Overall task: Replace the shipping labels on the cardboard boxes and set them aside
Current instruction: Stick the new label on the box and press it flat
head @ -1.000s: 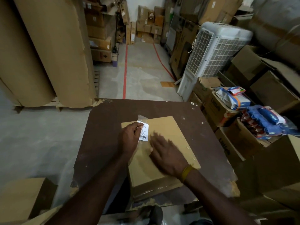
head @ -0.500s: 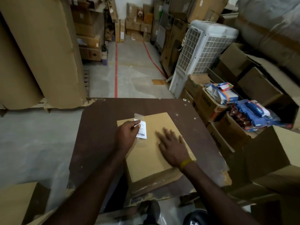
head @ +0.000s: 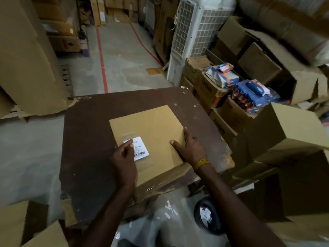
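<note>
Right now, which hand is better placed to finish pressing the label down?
Left. The left hand already touches the label, fingertip on its top corner; the right hand lies flat at the cardboard box right edge, steadying it.

A worn dark brown surface (head: 85,139) has chipped edges. Beyond it stands a white air cooler (head: 195,32) beside open cartons holding blue snack packets (head: 254,91). Red floor lines (head: 102,61) cross grey concrete. Tall cardboard rolls (head: 26,50) stand left.
</note>
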{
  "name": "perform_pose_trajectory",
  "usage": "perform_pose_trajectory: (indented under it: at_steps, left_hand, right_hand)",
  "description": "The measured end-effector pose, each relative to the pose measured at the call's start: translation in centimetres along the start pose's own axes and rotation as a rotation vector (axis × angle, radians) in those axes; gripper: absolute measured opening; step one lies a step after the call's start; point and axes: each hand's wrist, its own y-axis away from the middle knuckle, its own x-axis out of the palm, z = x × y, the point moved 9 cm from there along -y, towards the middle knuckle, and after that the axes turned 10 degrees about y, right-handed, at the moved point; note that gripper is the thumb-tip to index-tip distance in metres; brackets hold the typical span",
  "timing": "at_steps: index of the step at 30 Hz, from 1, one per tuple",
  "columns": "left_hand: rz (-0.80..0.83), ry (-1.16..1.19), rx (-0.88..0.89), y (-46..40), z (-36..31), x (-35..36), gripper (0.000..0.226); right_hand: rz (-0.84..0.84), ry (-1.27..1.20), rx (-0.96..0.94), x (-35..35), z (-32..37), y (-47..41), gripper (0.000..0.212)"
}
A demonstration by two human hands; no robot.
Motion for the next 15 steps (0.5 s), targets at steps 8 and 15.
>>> perform_pose_trajectory:
  at_steps: [8, 15]
  left_hand:
    - [0.152, -0.003, -0.086, 10.5, 0.0, 3.7, 0.023]
    - [0.268, -0.092, -0.058, 26.3, 1.7, 7.6, 0.021]
  right_hand:
    - [-0.051, -0.085, 0.173, -0.6, -10.9, 9.3, 0.087]
    - [-0.108, -0.316, 0.367, 1.1, -26.1, 22.2, 0.086]
